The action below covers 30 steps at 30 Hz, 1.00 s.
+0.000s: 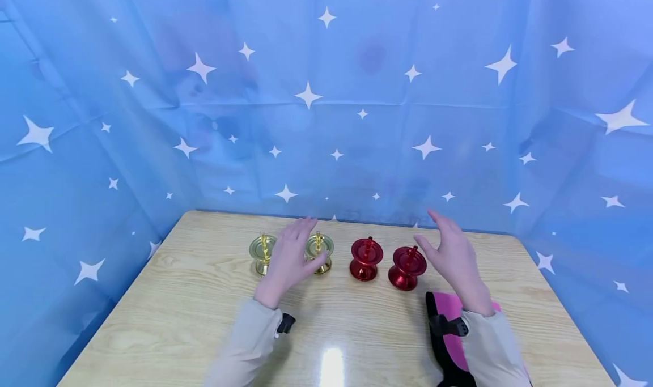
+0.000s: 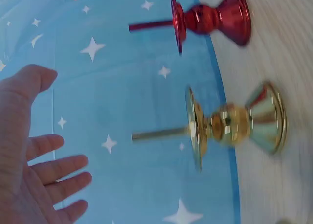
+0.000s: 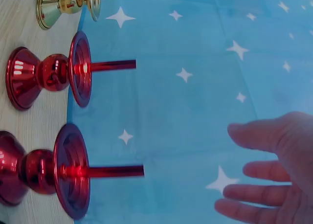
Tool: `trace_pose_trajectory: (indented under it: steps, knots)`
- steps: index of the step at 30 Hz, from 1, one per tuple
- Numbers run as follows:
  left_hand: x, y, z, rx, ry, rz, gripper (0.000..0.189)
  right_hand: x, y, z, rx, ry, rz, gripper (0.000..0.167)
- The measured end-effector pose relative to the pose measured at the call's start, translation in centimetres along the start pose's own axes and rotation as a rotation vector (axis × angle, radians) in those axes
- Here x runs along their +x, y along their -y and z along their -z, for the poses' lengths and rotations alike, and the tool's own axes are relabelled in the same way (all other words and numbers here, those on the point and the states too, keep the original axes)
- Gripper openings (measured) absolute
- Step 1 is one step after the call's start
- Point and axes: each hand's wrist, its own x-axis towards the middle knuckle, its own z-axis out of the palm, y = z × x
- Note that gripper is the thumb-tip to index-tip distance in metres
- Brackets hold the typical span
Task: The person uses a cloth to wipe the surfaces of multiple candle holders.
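Four-limbed contact is absent; my left hand (image 1: 289,259) hovers over the two gold candle holders, fingers extended and thumb spread, holding nothing. It partly covers the left gold candle holder (image 1: 261,250) in the head view; the right gold candle holder (image 2: 230,123) stands upright, its thin rod pointing up from a round dish. My right hand (image 1: 454,259) is raised just right of the right red candle holder (image 3: 41,170), thumb and fingers apart, gripping nothing. Beside that one stands the left red candle holder (image 1: 365,256), also upright with a rod.
The candle holders stand in a row near the back of the wooden table (image 1: 168,313). A pink and black item (image 1: 449,307) lies under my right forearm. A blue curtain with white stars (image 1: 357,166) hangs behind the table and along its sides.
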Motion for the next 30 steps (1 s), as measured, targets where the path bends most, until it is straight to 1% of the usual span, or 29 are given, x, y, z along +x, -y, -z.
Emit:
trace_pose_trajectory:
  steps: [2, 4, 9, 17, 21, 24, 28, 30]
  knots:
    - [0.1, -0.5, -0.6, -0.07, -0.062, -0.055, 0.061, -0.2, -0.4, 0.3, 0.01, -0.052, 0.002, 0.054]
    - [0.1, -1.1, -1.1, -0.12, -0.09, -0.09, 0.058, -0.5, -0.9, 0.6, 0.018, -0.094, 0.001, 0.05]
    - [0.3, -2.6, -2.3, -0.191, -0.108, -0.128, 0.055, -1.3, -2.0, 1.3, 0.021, -0.147, -0.019, 0.045]
    - [0.1, -4.4, -4.0, -0.276, -0.143, -0.123, 0.049, -2.4, -4.2, 2.1, 0.014, -0.163, -0.059, 0.043]
    - [-0.2, -5.4, -4.9, -0.349, -0.127, -0.094, 0.045, -2.9, -5.3, 2.4, 0.004, -0.168, -0.072, 0.043]
    - [-0.4, -6.2, -5.5, -0.395, -0.111, -0.064, 0.042, -3.3, -6.0, 2.6, 0.005, -0.156, -0.088, 0.043]
    - [-0.7, -7.1, -6.4, -0.435, -0.105, -0.05, 0.04, -4.0, -7.0, 2.8, 0.015, -0.133, -0.102, 0.042]
    - [-0.9, -7.6, -6.9, -0.456, -0.106, -0.056, 0.04, -4.3, -7.5, 2.8, 0.018, -0.118, -0.106, 0.042]
